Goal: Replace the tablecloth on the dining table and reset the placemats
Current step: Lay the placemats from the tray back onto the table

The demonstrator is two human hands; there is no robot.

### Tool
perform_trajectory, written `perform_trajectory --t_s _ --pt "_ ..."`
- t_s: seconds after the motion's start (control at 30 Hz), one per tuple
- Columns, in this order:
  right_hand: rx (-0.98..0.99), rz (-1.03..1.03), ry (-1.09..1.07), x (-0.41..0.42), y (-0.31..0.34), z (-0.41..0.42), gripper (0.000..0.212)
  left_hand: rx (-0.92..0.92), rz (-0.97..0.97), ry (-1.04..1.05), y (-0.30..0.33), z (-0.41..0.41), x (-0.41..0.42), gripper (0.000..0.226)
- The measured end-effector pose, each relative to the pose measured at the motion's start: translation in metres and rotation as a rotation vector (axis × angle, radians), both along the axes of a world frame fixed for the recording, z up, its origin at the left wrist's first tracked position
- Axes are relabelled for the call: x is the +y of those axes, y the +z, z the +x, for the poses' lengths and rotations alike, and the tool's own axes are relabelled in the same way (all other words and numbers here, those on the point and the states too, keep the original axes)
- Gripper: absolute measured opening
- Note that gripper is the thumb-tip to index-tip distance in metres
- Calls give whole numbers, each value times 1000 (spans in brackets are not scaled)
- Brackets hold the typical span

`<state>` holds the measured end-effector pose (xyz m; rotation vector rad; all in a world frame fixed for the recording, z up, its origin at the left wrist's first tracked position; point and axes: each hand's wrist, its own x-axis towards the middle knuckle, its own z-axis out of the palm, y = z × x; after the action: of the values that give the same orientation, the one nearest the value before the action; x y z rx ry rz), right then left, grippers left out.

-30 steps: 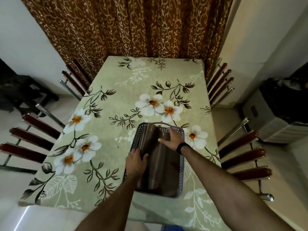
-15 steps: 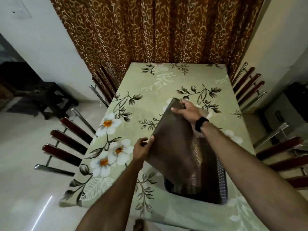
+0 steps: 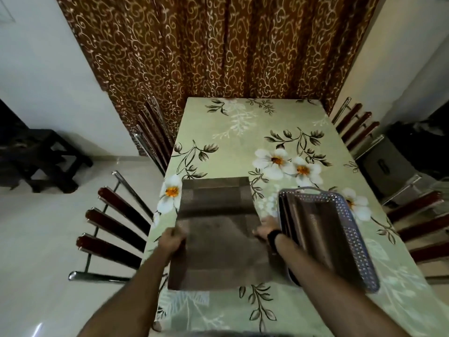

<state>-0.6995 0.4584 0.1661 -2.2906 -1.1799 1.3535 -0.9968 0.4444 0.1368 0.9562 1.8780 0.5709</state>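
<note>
A brown woven placemat (image 3: pixel 216 229) lies on the left half of the desk (image 3: pixel 279 132), on the green floral tablecloth (image 3: pixel 243 147), its long axis running from the near edge toward the far curtained end. Its far end lies flat by a white flower print; the near part looks slightly lifted and is blurred.

The left hand (image 3: pixel 173 240) is at the placemat's left edge, about midway along it, fingers curled over that edge and gripping it. The right hand (image 3: pixel 267 228) is at the opposite edge, with a dark band on its wrist; it touches the mat, but blur hides whether its fingers pinch the edge or simply lie on it. Both forearms reach in from the near side, roughly parallel, one on each side of the mat.

Just right of the right hand sits a perforated metal tray (image 3: pixel 349 239), holding more brown placemats (image 3: pixel 313 229), its long axis also pointing away. Chairs (image 3: pixel 114 229) stand along both sides.
</note>
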Motion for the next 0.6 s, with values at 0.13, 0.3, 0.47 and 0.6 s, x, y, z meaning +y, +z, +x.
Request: perform_trajectory --t_s 0.13,0.3,0.47,0.6 --pt "-59 33 79 -19 -18 -28 68 106 66 -83 -18 -11 -20 54" --pt "-181 0 367 -16 -29 -49 59 254 80 -235 -20 -25 -12 42" --pt "-397 -152 544 -17 -37 -48 68 563 -123 -303 -24 -19 -6 33" --pt "-408 50 483 -9 -20 -28 64 686 -19 -311 -13 21 6 39"
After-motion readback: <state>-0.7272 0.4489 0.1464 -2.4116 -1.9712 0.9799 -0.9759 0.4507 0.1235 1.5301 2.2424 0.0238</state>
